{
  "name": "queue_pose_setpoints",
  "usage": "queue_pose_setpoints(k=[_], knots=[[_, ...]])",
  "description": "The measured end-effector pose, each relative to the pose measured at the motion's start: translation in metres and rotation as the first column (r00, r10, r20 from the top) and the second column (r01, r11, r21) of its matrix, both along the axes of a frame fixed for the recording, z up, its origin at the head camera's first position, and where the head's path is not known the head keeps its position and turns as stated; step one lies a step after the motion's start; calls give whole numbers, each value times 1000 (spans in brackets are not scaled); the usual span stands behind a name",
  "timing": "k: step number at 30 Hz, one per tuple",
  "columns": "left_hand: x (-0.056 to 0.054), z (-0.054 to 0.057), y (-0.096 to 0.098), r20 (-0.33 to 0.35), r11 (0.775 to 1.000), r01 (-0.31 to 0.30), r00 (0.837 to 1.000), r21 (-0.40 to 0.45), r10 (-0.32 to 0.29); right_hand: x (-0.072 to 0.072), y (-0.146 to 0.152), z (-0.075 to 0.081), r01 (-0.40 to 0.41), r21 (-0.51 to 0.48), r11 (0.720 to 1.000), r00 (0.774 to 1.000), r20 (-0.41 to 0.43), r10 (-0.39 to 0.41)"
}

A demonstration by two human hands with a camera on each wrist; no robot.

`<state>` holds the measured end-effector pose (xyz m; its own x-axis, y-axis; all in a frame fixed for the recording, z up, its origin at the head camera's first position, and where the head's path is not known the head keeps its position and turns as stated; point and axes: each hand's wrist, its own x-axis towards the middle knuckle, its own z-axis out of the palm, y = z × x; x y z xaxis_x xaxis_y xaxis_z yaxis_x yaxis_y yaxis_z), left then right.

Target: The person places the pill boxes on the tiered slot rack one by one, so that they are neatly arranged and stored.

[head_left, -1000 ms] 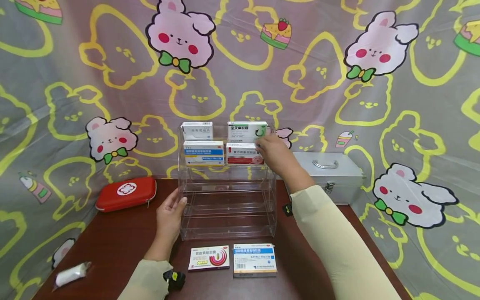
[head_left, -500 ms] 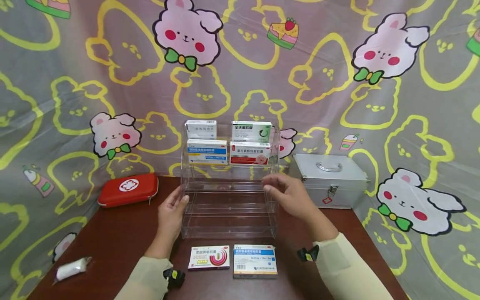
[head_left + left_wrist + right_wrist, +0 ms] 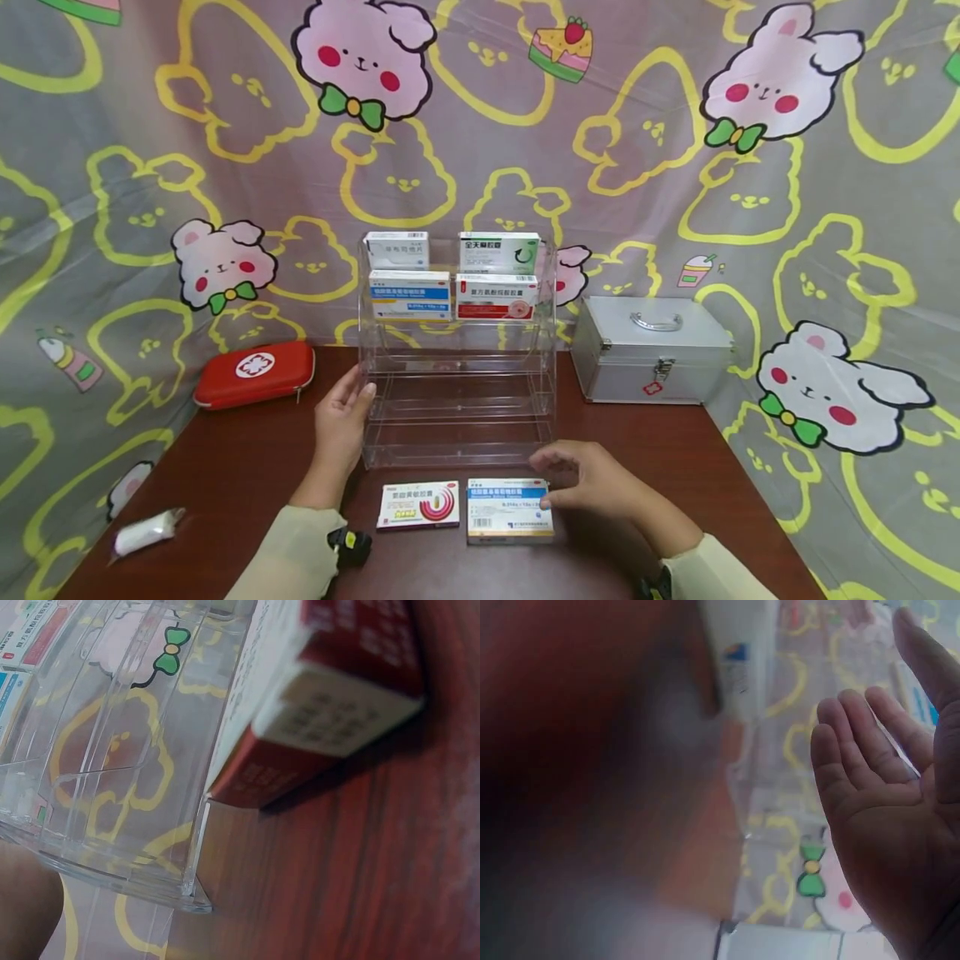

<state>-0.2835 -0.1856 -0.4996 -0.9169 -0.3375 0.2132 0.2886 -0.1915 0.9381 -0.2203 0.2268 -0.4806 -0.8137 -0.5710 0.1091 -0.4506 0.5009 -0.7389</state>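
Observation:
My left hand (image 3: 339, 429) holds the left side of a clear tiered display rack (image 3: 459, 455), its thumb at the front edge. Two medicine boxes lie flat before the rack: a white one with pink arcs (image 3: 417, 506) and a blue-and-white one (image 3: 510, 521). Over the right edge of the blue-and-white box hovers my right hand (image 3: 607, 492), thumb and fingers apart; whether the thumb touches the box cannot be told. In the right wrist view the palm (image 3: 885, 825) faces the camera with nothing in it.
On the rack's upper tiers stand a pale box (image 3: 397, 252), a green-and-white box (image 3: 498, 253), another blue-and-white box (image 3: 410, 297) and a red-and-white box (image 3: 497, 298). Around it are a red zip case (image 3: 255, 374), a silver case (image 3: 652, 354) and a wrapped white roll (image 3: 146, 534).
My right hand has left the red-and-white box on the rack and come down to the blue-and-white box on the table. The left hand has stayed on the rack.

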Motion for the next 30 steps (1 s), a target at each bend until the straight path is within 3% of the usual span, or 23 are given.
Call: queue_pose_setpoints(k=[11, 20, 30], knots=[[1, -1, 0, -25, 1000, -3, 1000, -4, 3, 2, 22, -30, -55, 15, 998, 995, -80, 56], [1, -3, 1, -34, 1000, -8, 999, -7, 7, 3, 19, -36, -62, 123, 990, 989, -127, 78], [-1, -3, 0, -47, 1000, 7, 999, -5, -7, 4, 12, -37, -31, 278, 960, 982, -170, 81]])
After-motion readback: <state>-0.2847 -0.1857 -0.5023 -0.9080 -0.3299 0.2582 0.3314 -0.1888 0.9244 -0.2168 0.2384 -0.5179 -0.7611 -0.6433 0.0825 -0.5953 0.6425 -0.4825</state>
